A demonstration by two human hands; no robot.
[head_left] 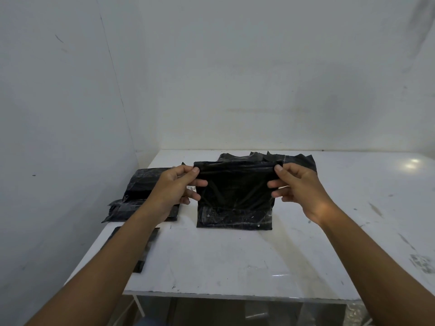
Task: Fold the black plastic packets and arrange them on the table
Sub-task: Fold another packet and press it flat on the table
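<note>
Two corners of one black packet (235, 194) are pinched, one in each hand: the left grip (175, 184) clamps the upper left corner between thumb and fingers, and the right grip (299, 187) clamps the upper right corner in the same way; the sheet hangs upright between them, with its lower edge resting on the white desk (235, 255). We judge this to be the fold itself, top edge raised and not yet laid over; the next move calls for bringing that edge down level onto the lower band, keeping both corners square so the thin plastic does not skew or spring back, then pressing the crease flat. Behind the packet lies a loose heap of unfolded packets (296, 160); to the left sits a stack of folded packets (141, 184), and nearer us a single folded packet (144, 255) lies partly under the left forearm. We read no brand, label or writing; only pale scuffs show on the plastic.
</note>
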